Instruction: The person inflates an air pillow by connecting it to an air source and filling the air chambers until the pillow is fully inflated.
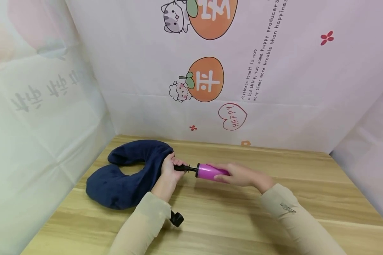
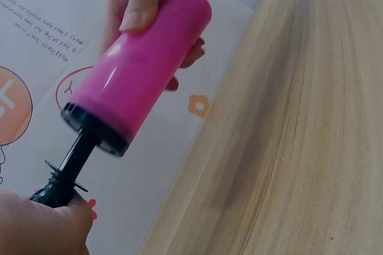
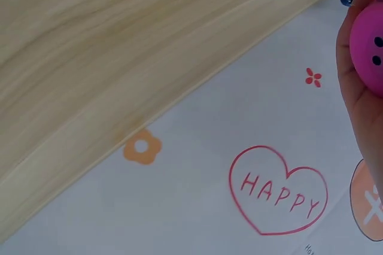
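Head view puts the pink pump (image 1: 205,172) below the frame's centre, where we see the left hand (image 1: 172,170) curled round its black handle (image 1: 180,168) and the right hand (image 1: 235,174) gripping its barrel (image 2: 134,66). Left of it, we find a navy neck pillow (image 1: 135,186) on the counter (image 1: 229,223), overlapped by the left hand; we cannot tell whether they touch. Toward the bottom, we notice a black piece (image 1: 177,219), partly hidden by the left sleeve (image 1: 145,221).

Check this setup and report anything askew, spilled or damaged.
The printed backdrop looks odd: in the head view its HAPPY lettering runs sideways. The navy neck pillow and pink pump show no visible damage, and no spill shows on the table.
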